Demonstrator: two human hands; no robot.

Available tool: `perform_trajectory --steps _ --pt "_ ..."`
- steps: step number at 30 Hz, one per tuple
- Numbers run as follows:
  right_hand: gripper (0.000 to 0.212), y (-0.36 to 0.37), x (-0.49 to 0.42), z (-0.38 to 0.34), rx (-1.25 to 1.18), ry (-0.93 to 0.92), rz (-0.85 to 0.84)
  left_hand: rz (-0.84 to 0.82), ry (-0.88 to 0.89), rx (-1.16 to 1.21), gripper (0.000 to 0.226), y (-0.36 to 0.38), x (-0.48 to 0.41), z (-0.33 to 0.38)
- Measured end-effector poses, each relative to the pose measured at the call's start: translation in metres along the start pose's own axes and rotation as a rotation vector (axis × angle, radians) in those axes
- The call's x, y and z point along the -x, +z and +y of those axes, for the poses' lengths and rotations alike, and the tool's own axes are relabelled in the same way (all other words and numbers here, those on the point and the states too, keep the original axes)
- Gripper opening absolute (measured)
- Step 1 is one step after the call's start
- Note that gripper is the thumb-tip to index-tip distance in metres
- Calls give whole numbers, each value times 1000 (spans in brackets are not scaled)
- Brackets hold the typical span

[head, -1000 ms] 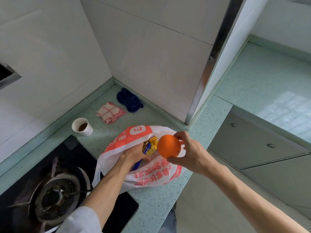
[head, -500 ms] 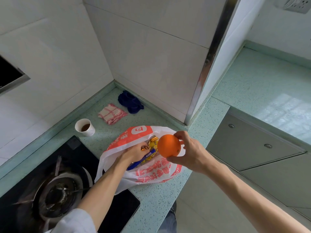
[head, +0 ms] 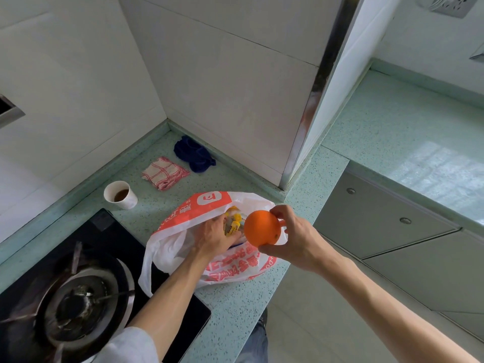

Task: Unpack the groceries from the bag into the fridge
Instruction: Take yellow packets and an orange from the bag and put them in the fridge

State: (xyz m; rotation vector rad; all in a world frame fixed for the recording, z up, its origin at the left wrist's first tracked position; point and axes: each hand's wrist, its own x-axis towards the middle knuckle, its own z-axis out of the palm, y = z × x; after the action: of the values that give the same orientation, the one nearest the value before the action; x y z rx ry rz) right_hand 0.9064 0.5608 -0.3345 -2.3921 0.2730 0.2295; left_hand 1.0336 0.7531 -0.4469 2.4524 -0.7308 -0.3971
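An orange is held by the right hand above the bag, with the fingers curled around it. The bag lies on the counter, beside the stove. The left hand is put inside the bag, closed on a yellow packet.

A paper cup, checked cloth and blue cloth lie near the gas burner.
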Motion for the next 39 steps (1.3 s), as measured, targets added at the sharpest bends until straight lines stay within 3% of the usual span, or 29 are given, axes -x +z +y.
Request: perform_trajectory --steps 7,12,15,16,19,22,26,29,34,39 --pt "78 -1 5 3 9 22 0 28 -18 -27 46 -2 -4 20" --pt "76 -11 15 9 5 47 27 -88 -229 -33 31 -17 -9 29" --pt "75 -21 27 14 -15 59 80 -205 -316 -62 48 -30 -10 39" --pt "75 -24 33 16 -21 67 100 -259 -322 -79 44 -33 -9 44" --pt "74 -35 58 26 -42 120 150 -442 -220 -93 25 -41 -1 74" --pt "74 -47 91 39 -82 186 217 -540 -109 -88 33 -42 10 114" --pt "76 -63 154 55 -130 251 326 -542 -36 -100 48 -38 38 182" --pt "79 -75 215 71 -146 294 428 -551 40 -95 28 -29 59 230" --pt "78 -81 330 99 -155 400 595 -583 231 -175 29 5 104 314" --pt "76 -73 447 123 -174 547 762 -701 467 -109 51 68 157 399"
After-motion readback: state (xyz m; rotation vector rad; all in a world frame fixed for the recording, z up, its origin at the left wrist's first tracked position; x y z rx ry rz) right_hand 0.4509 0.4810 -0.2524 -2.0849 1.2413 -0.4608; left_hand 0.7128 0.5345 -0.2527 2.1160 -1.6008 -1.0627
